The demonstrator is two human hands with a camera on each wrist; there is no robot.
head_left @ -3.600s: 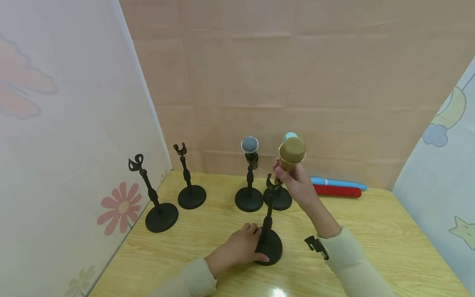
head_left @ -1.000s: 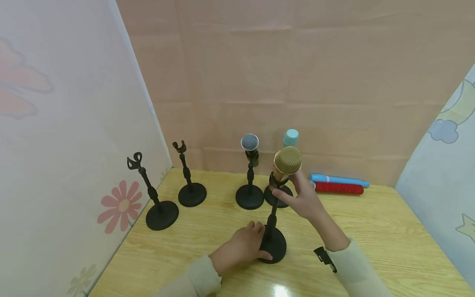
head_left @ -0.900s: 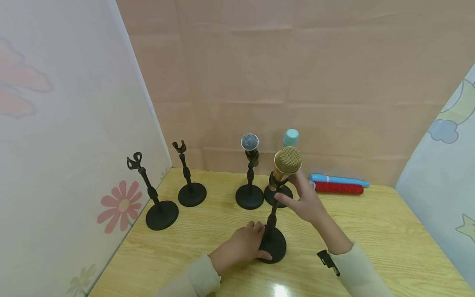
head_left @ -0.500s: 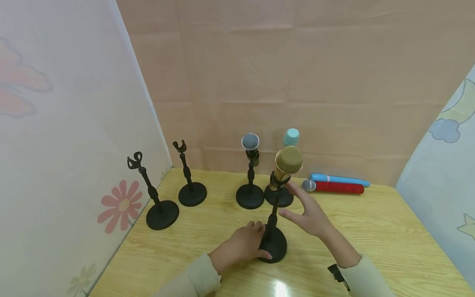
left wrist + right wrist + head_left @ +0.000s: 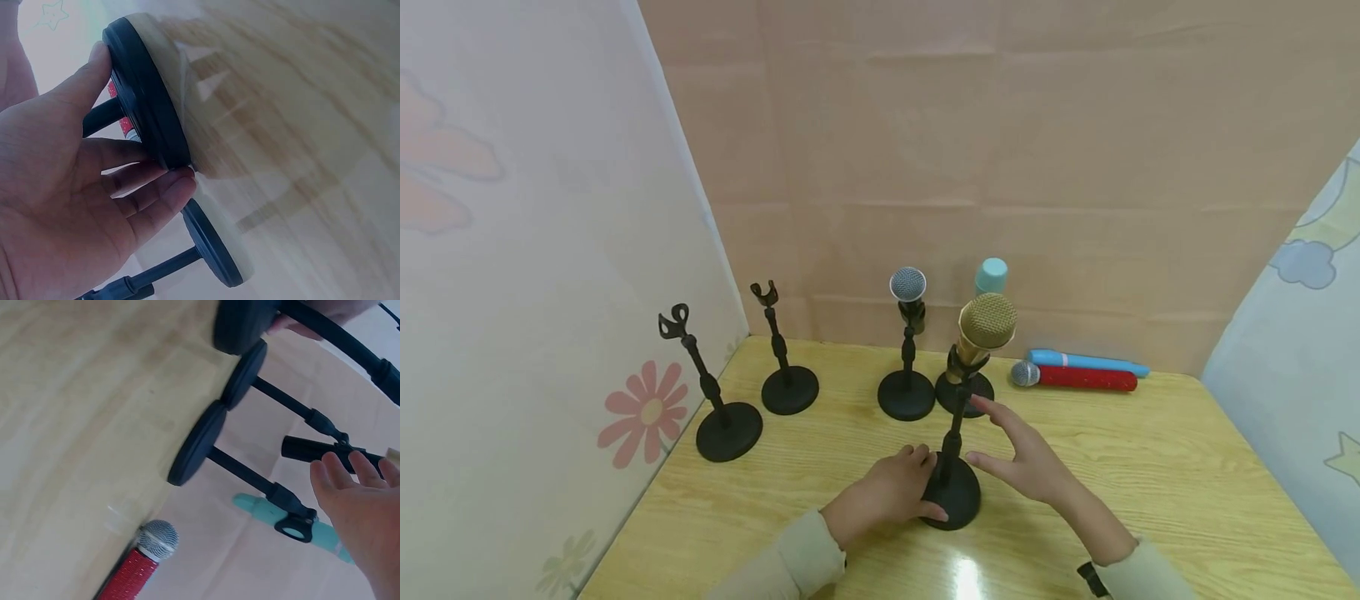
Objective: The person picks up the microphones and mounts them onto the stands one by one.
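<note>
Fingers of the left hand [image 5: 895, 490] grip the round base [image 5: 961, 498] of a slim black microphone stand [image 5: 952, 446] in the head view; above them its clip holds a gold mesh-headed microphone [image 5: 988, 323]. Spread fingers of the right hand [image 5: 1033, 468] hover beside its pole. Left wrist view: thumb and fingers pinch the base's rim. Right wrist view: a glittery red microphone [image 5: 132, 571] lies well apart from the fingers.

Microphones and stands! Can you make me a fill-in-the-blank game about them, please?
1. The ____ hand grips the round base of the stand that holds the gold microphone.
2. The slim microphone lying just behind the red microphone is ____ in colour.
3. Over on the left side of the table, ____ black stands hold no microphone.

Missing words: left; blue; two.
</note>
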